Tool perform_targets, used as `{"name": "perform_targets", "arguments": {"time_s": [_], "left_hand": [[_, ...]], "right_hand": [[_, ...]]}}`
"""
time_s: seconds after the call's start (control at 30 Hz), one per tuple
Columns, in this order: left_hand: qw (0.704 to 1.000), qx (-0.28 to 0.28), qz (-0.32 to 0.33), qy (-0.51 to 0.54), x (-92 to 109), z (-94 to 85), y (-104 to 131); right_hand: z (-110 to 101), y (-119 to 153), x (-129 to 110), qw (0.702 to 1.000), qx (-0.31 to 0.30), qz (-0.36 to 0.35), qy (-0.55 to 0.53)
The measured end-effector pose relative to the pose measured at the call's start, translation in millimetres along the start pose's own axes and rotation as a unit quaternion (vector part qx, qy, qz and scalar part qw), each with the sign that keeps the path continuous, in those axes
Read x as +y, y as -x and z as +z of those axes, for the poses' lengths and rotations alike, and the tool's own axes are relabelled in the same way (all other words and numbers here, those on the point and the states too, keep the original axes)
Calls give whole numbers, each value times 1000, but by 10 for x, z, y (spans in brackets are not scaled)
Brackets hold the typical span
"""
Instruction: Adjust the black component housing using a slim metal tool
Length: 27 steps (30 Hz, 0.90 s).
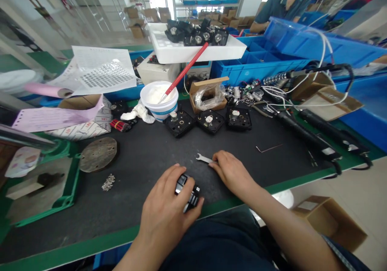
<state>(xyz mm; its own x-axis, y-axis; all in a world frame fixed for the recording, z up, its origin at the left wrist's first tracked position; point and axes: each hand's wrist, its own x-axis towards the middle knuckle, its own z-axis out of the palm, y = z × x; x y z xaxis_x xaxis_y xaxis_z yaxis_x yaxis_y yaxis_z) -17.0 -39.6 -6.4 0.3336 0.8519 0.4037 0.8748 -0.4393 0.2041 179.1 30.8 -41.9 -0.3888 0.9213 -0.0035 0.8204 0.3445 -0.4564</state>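
Near the front edge of the black mat, my left hand (166, 202) is wrapped over a small black device (189, 192) with silvery parts, partly hidden by the fingers. To its right, my right hand (228, 168) pinches the near end of a small open-ended wrench (204, 158), whose jaw points left, low over the mat. Farther back stand three black square housings, left (179, 123), middle (210, 122) and right (238, 118), each with a pale round part on top. A thin hex key (268, 147) lies to the right of my right hand.
A white tub (159, 102) with a red-handled brush (187, 71) stands behind the housings. Small screws (108, 182) and a round metal plate (98, 154) lie left, beside a green tray (74, 182). Black cylindrical tools (308, 136) with cables occupy the right. A person (281, 7) is beyond the blue bins.
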Motion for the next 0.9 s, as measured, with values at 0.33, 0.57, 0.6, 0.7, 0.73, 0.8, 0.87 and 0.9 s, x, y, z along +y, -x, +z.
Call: {"name": "perform_targets", "arguments": {"time_s": [0.33, 0.57, 0.6, 0.7, 0.73, 0.8, 0.87, 0.9], "left_hand": [[1000, -15, -18, 13, 31, -21, -9], [998, -51, -28, 32, 19, -22, -5], [998, -51, -29, 33, 14, -22, -3], [999, -21, -20, 28, -3, -13, 7], [999, -13, -16, 26, -8, -9, 8], [1000, -17, -13, 21, -14, -3, 7], [999, -40, -16, 18, -13, -1, 4], [999, -44, -16, 17, -11, 2, 5]], "right_hand": [[-18, 86, -33, 981, 5, -8, -194], [11, 84, -69, 988, -10, -68, -136], [5, 79, -80, 989, -22, -66, -130], [8, 52, -115, 988, -50, -41, -138], [16, 39, -122, 988, -53, -27, -142], [29, 10, -117, 988, -50, -4, -145], [16, -12, -97, 988, -46, 4, -145], [-8, -18, -92, 988, -45, 3, -146]]}}
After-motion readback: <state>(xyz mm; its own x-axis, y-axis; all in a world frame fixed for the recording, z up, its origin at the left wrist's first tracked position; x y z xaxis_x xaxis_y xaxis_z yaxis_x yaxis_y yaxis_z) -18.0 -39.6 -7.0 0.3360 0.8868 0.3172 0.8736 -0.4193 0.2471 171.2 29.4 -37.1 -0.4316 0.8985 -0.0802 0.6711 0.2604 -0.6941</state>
